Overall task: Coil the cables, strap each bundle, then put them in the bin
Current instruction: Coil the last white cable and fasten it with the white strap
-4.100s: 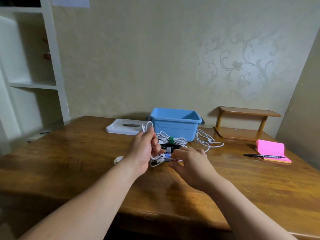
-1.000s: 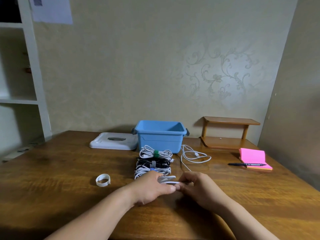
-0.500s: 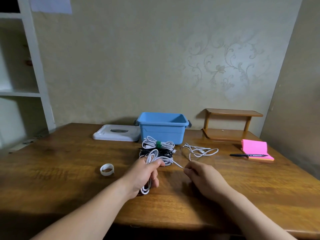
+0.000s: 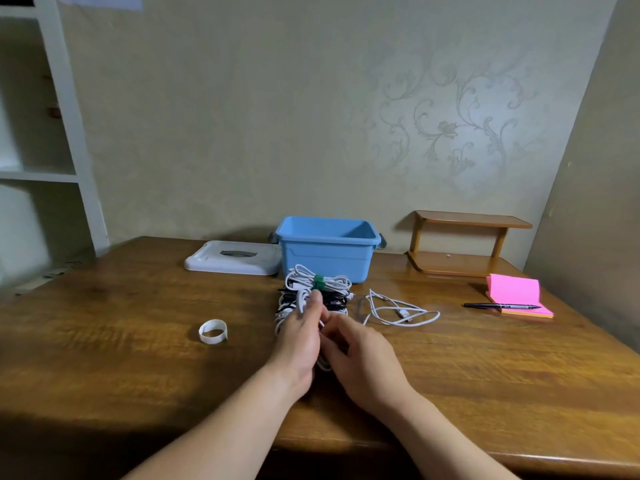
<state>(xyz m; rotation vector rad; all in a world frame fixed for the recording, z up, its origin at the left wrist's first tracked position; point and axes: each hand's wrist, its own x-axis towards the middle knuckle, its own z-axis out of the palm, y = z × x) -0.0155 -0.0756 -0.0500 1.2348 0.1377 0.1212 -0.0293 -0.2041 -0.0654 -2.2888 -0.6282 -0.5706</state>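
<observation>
Two bare hands are seen close together above a glossy, grained wooden counter (image 4: 121,341) in the head view. The left hand (image 4: 299,336) is closed round long loops of a thin white cable (image 4: 300,301). The loops stand up past the fingers and hang out below the palm. The right hand (image 4: 360,358) is set against it, fingers curled in toward the same loops. Whether a strand is pinched cannot be told, as the contact is blurred.

Just behind the hands a coiled black bundle (image 4: 336,301) is laid. Behind that lies a coiled white bundle (image 4: 337,282) cinched by a green strap (image 4: 318,283), close against the front wall of the bin (image 4: 325,251).

The bin is blue moulded plastic, rectangular and open-topped. Its flat white lid (image 4: 232,258) is laid to its left. A slack cable (image 4: 398,311) is spread in loose curves right of the bundles. A white strap (image 4: 213,331), curled into a ring, is stood well left of the hands.

Noted at far right: a small wooden riser (image 4: 464,244), a pink pad (image 4: 516,292) and a black pen (image 4: 498,306).
</observation>
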